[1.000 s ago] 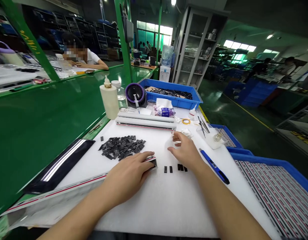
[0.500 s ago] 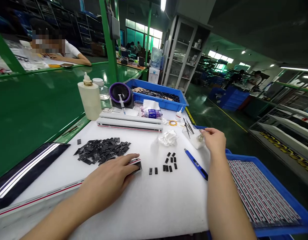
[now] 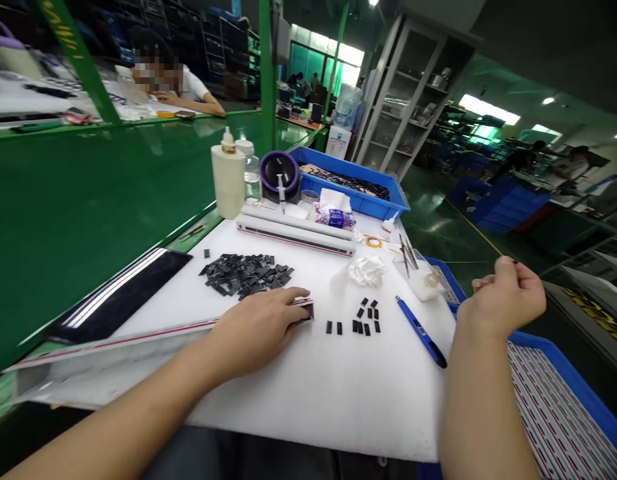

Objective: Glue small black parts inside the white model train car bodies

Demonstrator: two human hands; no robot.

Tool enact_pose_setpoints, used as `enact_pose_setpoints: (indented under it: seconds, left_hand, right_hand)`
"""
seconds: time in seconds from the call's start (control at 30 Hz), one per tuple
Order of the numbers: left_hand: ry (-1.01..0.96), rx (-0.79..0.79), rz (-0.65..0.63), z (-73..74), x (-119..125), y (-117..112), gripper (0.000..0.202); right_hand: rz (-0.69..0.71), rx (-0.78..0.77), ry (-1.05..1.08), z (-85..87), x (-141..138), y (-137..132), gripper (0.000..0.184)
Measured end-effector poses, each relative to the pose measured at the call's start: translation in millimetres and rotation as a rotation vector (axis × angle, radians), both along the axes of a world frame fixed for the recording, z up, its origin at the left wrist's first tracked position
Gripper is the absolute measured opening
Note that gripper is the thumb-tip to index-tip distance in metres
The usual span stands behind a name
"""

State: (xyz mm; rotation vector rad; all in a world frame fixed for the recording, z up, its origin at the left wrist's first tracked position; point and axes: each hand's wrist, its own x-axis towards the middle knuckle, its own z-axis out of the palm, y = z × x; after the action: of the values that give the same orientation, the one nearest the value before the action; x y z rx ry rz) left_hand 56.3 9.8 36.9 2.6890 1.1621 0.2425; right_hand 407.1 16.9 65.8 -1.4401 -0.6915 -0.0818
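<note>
My left hand [image 3: 265,330] is closed around the near end of a long white channel strip [image 3: 153,340] with a red stripe, which lies slanting to the lower left. Its thumb and fingers grip the open end. Up and to the right of the table is my right hand [image 3: 511,293], fingers pinched together. A very thin, wire-like strand [image 3: 465,262] sticks out leftward from it; the part inside the fingers is hidden. Between the hands lie several small black rectangular pieces [image 3: 367,327] and a blue utility knife [image 3: 421,332]. A heap of similar pieces [image 3: 248,272] is beyond my left hand.
Two white strips [image 3: 295,235], crumpled tissue [image 3: 368,270], tweezers [image 3: 408,253] and a glue bottle [image 3: 228,180] stand or lie farther back. A blue bin [image 3: 348,190] is behind them. To the right, a blue tray [image 3: 568,373] holds striped strips. A co-worker sits far left.
My right hand has lifted away from the small clump on the clear sheet, moving right, with a thin strand now showing. My left hand stays on the strip end. The whole view has shifted.
</note>
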Motion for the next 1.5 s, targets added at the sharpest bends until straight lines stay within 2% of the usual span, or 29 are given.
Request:
enact_pose_setpoints:
  seconds: [0.07,0.1,0.17,0.23,0.3,0.47,0.77,1.37,1.5]
  left_hand:
    - [-0.01,-0.007,-0.006,0.0,-0.4,0.5,0.032]
    - [-0.013,-0.012,-0.006,-0.1,-0.7,0.9,0.031]
    - [-0.007,-0.023,0.002,-0.3,-1.1,1.4,0.031]
    - [0.003,-0.025,0.005,-0.5,-1.1,1.7,0.03]
    - [0.007,-0.014,0.0,-0.8,-0.8,1.7,0.03]
    - [0.006,0.002,-0.005,-1.7,0.4,1.3,0.03]
    - [0.048,-0.009,-0.006,1.7,1.4,1.6,0.032]
    - [0.054,-0.012,-0.001,-1.9,-0.1,3.4,0.034]
    - [0.042,-0.02,0.002,-2.1,-0.7,4.9,0.035]
  right_hand:
    - [0.246,0.134,0.199,2.6,-29.6,-3.5,0.017]
    - [0.415,0.185,0.319,1.7,-47.4,-5.2,0.022]
    - [0.737,0.172,0.48,-4.3,-84.7,-9.1,0.027]
    - [0.902,0.095,0.519,-14.4,-116.6,-13.3,0.023]
    - [0.967,0.017,0.473,-25.6,-137.2,-17.2,0.02]
    - [1.029,-0.121,0.36,-42.8,-147.6,-21.4,0.019]
    - [1.051,-0.208,0.312,-43.3,-151.7,-19.2,0.02]
    - [1.075,-0.237,0.282,-45.7,-154.1,-20.1,0.021]
    - [1.062,-0.158,0.26,-37.2,-146.1,-18.0,0.022]
